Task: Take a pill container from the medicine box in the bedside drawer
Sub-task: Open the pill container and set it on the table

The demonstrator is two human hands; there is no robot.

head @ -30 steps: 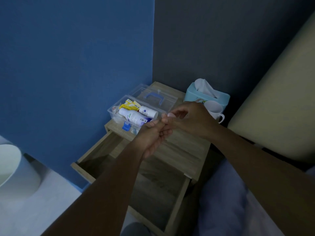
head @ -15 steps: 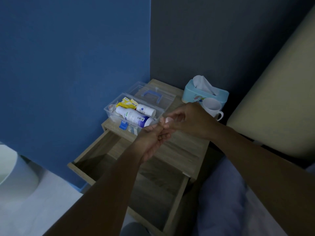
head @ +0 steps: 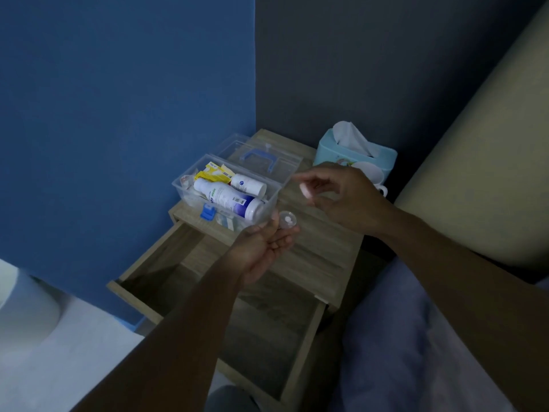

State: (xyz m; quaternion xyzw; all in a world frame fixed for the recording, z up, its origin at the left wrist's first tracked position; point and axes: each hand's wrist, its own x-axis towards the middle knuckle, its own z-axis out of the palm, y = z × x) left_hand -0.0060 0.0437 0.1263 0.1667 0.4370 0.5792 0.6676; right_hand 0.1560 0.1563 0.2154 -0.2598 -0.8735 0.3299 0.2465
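Pill container out of the medicine box, held open above the bedside drawer

The left hand (head: 261, 242) pinches a small clear pill container (head: 287, 220) — white tablets visible inside — over the nightstand's (head: 323, 248) front edge; the right hand (head: 341, 197), fingers loosely apart, carries what looks like its cap. The clear medicine box (head: 225, 191) sits lid-open at the top's left corner, the drawer (head: 237, 307) pulled out — retrieval appears done. Bottle labels are too blurred to read.
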